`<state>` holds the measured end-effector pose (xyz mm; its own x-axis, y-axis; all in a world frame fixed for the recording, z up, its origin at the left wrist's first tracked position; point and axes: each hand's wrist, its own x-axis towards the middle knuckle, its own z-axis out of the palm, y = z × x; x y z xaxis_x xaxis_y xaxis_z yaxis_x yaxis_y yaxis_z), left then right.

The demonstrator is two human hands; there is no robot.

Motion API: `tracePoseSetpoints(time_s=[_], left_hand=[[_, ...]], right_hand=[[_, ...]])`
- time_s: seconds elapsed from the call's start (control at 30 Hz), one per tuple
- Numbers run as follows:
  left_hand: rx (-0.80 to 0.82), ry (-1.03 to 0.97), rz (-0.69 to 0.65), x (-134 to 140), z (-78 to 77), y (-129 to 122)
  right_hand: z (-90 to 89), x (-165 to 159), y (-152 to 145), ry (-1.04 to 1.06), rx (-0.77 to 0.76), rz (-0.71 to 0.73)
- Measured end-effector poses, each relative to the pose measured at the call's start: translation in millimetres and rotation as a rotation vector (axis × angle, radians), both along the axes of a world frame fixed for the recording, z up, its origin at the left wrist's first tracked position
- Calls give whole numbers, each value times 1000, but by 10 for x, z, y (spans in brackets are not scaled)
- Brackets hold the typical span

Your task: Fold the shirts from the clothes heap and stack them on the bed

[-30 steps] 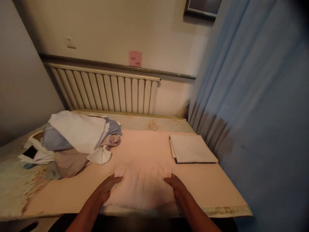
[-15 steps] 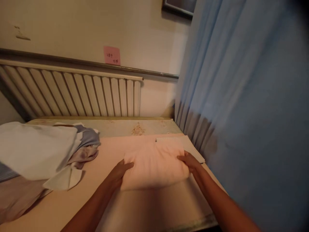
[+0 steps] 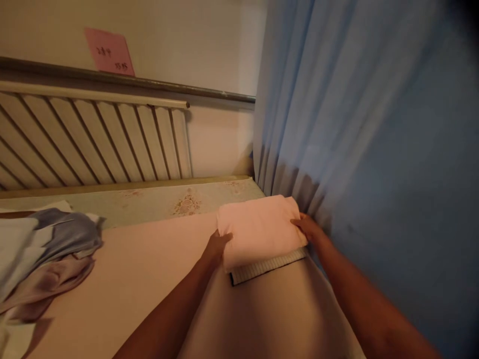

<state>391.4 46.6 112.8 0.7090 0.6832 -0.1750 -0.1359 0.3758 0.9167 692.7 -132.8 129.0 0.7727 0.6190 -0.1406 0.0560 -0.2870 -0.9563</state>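
With left hand (image 3: 219,248) and right hand (image 3: 309,228), grasping one folded pink cloth (image 3: 258,229) from both sides, above a folded striped cloth (image 3: 267,268). Going left to right around the pink cloth: at nine o'clock, well apart, lying rumpled and running out of view as a garment pile (image 3: 73,234), partly on the pink cover (image 3: 145,279). Closer in at nine o'clock, pinching the left edge with the thumb on top, hiding the fingers beneath. At six o'clock, showing a strip of the striped cloth with its dark near edge. At three o'clock, pinching the right edge likewise, near the blue curtain (image 3: 359,149).

Judging from this, probably placing the pink cloth on top of the striped cloth; not showing clearly whether resting fully or hovering slightly. For the next move, calling for lining up the near edges toward six o'clock, settling both sides evenly, then loosening both pinches and drawing the fingers out sideways without dragging a corner or disturbing the fold underneath.
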Motion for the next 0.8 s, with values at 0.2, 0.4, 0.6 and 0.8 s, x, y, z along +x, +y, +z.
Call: tracePoseSetpoints(time_s=[0.2, 0.4, 0.6, 0.8], left_hand=[[-17, 209, 22, 64, -488, -46], [-9, 294, -25, 106, -409, -34], [24, 363, -16, 109, -392, -148], [4, 357, -61, -10, -372, -172]], right_hand=[[-587, 21, -55, -92, -158, -56], [-556, 197, -38, -228, -177, -68], [-670, 157, -77, -316, -316, -36], [-546, 193, -100, -461, -393, -70]])
